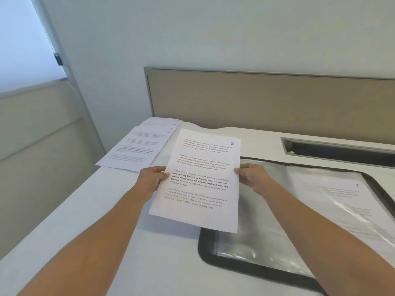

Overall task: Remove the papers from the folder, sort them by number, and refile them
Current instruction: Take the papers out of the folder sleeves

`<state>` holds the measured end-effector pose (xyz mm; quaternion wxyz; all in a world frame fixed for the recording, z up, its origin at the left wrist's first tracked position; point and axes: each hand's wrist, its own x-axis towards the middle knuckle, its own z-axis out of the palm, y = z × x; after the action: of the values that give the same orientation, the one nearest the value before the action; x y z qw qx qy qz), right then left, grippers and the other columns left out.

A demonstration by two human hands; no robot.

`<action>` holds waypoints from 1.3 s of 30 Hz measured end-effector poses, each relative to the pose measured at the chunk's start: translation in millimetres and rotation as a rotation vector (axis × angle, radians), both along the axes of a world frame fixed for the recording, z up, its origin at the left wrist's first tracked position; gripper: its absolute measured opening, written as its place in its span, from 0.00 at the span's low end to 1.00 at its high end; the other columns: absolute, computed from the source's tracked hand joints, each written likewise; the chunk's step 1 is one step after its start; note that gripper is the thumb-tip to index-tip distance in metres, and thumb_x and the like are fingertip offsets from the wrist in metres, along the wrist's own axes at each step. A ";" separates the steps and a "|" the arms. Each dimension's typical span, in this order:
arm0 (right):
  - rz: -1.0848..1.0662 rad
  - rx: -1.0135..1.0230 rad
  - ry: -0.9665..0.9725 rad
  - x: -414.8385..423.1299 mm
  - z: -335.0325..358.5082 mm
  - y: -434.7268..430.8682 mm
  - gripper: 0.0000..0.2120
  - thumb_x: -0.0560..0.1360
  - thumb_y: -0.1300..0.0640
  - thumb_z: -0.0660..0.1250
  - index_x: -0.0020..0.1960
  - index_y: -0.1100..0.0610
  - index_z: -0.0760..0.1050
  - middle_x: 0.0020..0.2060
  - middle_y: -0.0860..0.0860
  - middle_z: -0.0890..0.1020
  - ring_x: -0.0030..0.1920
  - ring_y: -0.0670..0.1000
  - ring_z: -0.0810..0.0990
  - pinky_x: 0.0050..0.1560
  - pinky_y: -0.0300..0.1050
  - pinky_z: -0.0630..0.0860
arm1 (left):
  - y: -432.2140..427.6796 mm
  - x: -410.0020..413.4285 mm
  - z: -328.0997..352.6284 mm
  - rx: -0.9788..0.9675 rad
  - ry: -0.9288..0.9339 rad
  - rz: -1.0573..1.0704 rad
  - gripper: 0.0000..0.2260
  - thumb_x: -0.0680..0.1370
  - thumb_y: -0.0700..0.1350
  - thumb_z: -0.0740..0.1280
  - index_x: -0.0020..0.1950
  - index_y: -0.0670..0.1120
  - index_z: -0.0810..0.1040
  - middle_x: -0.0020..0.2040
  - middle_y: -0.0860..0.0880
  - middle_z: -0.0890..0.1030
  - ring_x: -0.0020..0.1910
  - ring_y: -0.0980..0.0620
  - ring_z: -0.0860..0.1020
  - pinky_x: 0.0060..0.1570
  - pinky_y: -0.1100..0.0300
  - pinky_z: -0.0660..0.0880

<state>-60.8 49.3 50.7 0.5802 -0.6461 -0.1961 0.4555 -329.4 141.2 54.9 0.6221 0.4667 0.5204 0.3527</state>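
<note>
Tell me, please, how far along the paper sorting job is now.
Done: several sheets lie fanned in a pile outside the folder. In hand: the left hand and right hand hold sheet 8 over the left sleeve. Left: sheet 3 sits sleeved on the folder's right side; sorting and refiling look unfinished.

Soft daylight (window left), wide-angle warp

The white desk (102, 210) in front of me carries a fanned pile of papers (139, 144) at its far left corner and, to my right, an open black folder (204, 248) lying flat with its clear sleeves facing up. A long cable slot (337, 148) is cut into the desk behind the folder.
</note>
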 end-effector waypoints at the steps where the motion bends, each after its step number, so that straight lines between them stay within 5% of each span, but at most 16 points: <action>1: -0.003 0.002 -0.003 -12.9 -1.0 13.1 0.09 0.74 0.72 0.65 0.39 0.61 0.72 0.36 0.55 0.79 0.30 0.48 0.80 0.30 0.34 0.78 | 13.7 -13.0 1.0 0.005 0.009 0.004 0.10 0.74 0.30 0.66 0.53 0.39 0.77 0.39 0.45 0.82 0.38 0.50 0.80 0.47 0.56 0.78; 6: -0.012 -0.009 0.006 -76.0 -7.9 76.1 0.11 0.75 0.74 0.62 0.37 0.61 0.70 0.27 0.51 0.80 0.26 0.47 0.79 0.28 0.34 0.77 | 77.2 -77.0 2.6 0.025 0.073 -0.012 0.11 0.74 0.30 0.67 0.54 0.39 0.77 0.42 0.44 0.82 0.40 0.47 0.80 0.50 0.55 0.77; 10: 0.026 -0.020 0.009 -118.3 -11.8 117.5 0.11 0.75 0.75 0.60 0.39 0.63 0.72 0.35 0.55 0.79 0.29 0.49 0.80 0.28 0.34 0.78 | 122.3 -121.3 0.2 0.036 0.152 0.016 0.09 0.73 0.31 0.69 0.50 0.42 0.78 0.34 0.50 0.82 0.30 0.55 0.81 0.34 0.64 0.78; 18: -0.028 -0.088 -0.064 -179.8 -30.4 206.1 0.09 0.72 0.75 0.64 0.38 0.63 0.73 0.46 0.62 0.79 0.39 0.57 0.79 0.47 0.47 0.78 | 208.0 -182.2 -22.9 0.096 0.309 0.071 0.08 0.72 0.35 0.72 0.50 0.42 0.79 0.44 0.42 0.81 0.39 0.47 0.79 0.42 0.59 0.74; 21: -0.073 -0.107 -0.103 -194.0 -33.8 231.1 0.10 0.72 0.74 0.65 0.37 0.62 0.73 0.43 0.59 0.79 0.34 0.53 0.78 0.47 0.45 0.78 | 236.8 -194.5 -30.7 0.113 0.347 0.078 0.08 0.71 0.35 0.72 0.49 0.42 0.79 0.47 0.40 0.82 0.45 0.42 0.81 0.52 0.50 0.77; 25: -0.110 -0.133 -0.143 -203.6 -38.6 259.3 0.11 0.71 0.74 0.66 0.36 0.60 0.72 0.37 0.56 0.78 0.36 0.55 0.79 0.47 0.46 0.79 | 269.3 -197.9 -36.9 0.179 0.433 0.062 0.08 0.71 0.35 0.72 0.49 0.42 0.80 0.46 0.41 0.82 0.43 0.43 0.81 0.53 0.47 0.78; 31: -0.134 -0.214 -0.276 -203.0 -46.7 281.7 0.12 0.70 0.71 0.67 0.35 0.56 0.71 0.41 0.57 0.80 0.39 0.57 0.79 0.54 0.53 0.79 | 292.3 -190.9 -47.4 0.258 0.557 0.011 0.08 0.72 0.38 0.72 0.49 0.45 0.79 0.43 0.44 0.82 0.44 0.44 0.81 0.51 0.48 0.78; 39: -0.101 -0.245 -0.354 -196.3 -47.3 289.7 0.12 0.69 0.70 0.68 0.35 0.56 0.69 0.34 0.52 0.77 0.37 0.57 0.78 0.53 0.53 0.79 | 300.8 -180.3 -57.9 0.316 0.671 0.004 0.08 0.72 0.40 0.71 0.50 0.46 0.78 0.45 0.47 0.81 0.48 0.45 0.79 0.52 0.51 0.76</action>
<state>-257.1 339.0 3.3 0.4758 -0.7907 -0.2056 0.3257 -509.7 442.0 -3.0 0.3364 0.6458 0.6354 0.2570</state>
